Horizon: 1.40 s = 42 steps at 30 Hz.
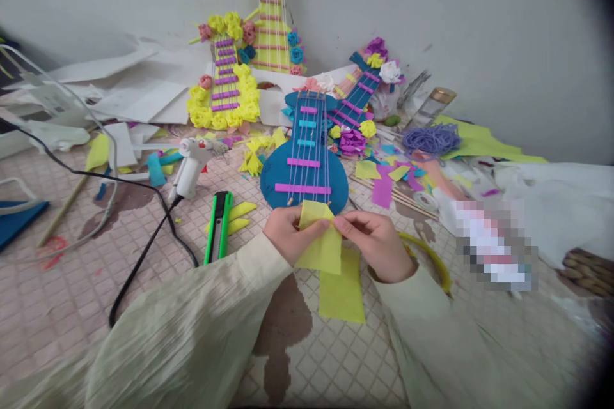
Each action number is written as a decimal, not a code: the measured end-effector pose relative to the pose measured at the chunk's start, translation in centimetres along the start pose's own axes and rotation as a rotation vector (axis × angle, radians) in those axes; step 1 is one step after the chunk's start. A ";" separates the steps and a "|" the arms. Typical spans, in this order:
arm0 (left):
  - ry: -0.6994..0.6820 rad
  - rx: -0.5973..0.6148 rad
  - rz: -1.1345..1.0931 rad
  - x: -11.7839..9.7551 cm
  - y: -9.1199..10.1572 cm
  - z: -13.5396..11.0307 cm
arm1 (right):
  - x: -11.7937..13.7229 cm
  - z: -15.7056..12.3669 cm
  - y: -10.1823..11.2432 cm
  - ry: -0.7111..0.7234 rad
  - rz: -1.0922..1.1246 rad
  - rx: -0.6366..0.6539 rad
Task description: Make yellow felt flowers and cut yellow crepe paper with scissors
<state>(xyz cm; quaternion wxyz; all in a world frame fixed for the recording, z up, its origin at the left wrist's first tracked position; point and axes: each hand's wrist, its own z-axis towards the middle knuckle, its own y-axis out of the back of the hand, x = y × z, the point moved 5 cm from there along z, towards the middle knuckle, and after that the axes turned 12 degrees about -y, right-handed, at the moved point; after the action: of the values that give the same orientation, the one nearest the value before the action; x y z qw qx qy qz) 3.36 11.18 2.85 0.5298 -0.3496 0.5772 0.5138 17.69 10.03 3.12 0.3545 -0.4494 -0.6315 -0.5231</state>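
Between my two hands is a piece of yellow crepe paper (322,254), pinched near its upper edge. My left hand (293,230) grips it from the left, thumb laid across the paper. With thumb and forefinger my right hand (371,239) pinches its right edge. Another yellow paper strip (343,297) lies on the table below. Just beyond my hands rests a blue craft guitar (304,169) with purple strings and pink and light-blue bars. To the left lie a green box cutter (219,227) and a white glue gun (190,169).
Decorated yellow guitars (224,86) and another blue guitar (355,102) lean at the back among paper flowers. Purple yarn (432,138), a glass jar (434,105) and paper scraps (382,188) lie to the right. A black cord (139,262) loops across the left side.
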 end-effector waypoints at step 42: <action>-0.281 -0.108 -0.285 -0.9 0.0 -0.1 | -1.4 0.4 -0.3 -0.118 0.386 0.071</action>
<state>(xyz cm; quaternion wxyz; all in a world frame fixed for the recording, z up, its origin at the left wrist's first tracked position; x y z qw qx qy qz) 3.51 10.97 3.71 0.6528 -0.3805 0.4140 0.5076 17.88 10.15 1.67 0.4262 -0.5792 -0.5714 -0.3954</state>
